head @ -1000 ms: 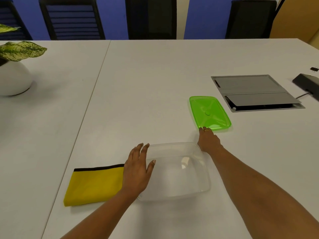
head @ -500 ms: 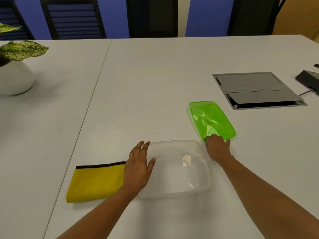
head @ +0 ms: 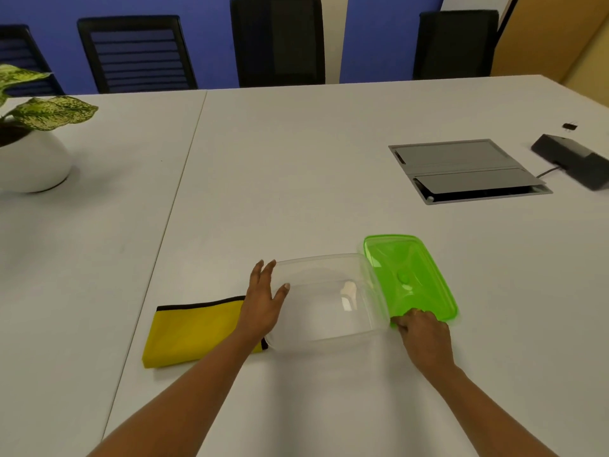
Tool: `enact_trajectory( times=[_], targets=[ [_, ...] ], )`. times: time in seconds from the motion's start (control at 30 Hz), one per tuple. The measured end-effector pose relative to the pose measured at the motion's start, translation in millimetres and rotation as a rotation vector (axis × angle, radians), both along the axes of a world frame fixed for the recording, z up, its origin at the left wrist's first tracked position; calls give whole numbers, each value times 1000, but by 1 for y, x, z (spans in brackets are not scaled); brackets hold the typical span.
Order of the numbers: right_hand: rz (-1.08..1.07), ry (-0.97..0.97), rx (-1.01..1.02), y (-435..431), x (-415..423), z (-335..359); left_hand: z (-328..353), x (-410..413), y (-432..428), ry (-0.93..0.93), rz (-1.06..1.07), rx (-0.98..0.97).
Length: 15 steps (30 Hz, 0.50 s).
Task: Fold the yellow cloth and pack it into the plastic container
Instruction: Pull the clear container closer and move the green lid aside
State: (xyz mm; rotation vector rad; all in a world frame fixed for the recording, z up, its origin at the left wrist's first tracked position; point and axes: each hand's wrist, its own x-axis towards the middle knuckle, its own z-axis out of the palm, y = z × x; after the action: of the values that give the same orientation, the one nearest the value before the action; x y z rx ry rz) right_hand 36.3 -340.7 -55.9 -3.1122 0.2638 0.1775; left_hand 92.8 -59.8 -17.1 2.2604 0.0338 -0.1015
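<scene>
Lower centre: left hand [head: 262,306] spread flat against the left wall of the clear container [head: 329,301], holding nothing. Right hand [head: 425,334] pinches the near corner of the green lid [head: 412,275], which lies just right of the container. Yellow cloth [head: 194,331], lower left, lies folded beside the container, partly under the left wrist. Likely soft, light, limp; best taken by a folded edge.

The white table [head: 296,166] in front of me runs in two slabs with a seam down the left. On it lie my folded yellow cloth [head: 191,334], the clear plastic container [head: 329,301] touching it, the green lid [head: 412,275], a potted plant [head: 33,159], a grey flap panel [head: 461,166] and a dark box [head: 573,159].
</scene>
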Motion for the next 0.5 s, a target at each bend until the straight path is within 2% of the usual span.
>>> enact_trajectory(
  times=[0.37,0.43,0.5],
  targets=[
    [-53,4,37,6,-39,9,-4,-36,24,0,36,21],
    [-91,-28,80,7,-38,12,-2,-39,29,-1,49,21],
    [-159,-124,208,11,-36,21,0,-44,34,-1,70,27]
  ],
)
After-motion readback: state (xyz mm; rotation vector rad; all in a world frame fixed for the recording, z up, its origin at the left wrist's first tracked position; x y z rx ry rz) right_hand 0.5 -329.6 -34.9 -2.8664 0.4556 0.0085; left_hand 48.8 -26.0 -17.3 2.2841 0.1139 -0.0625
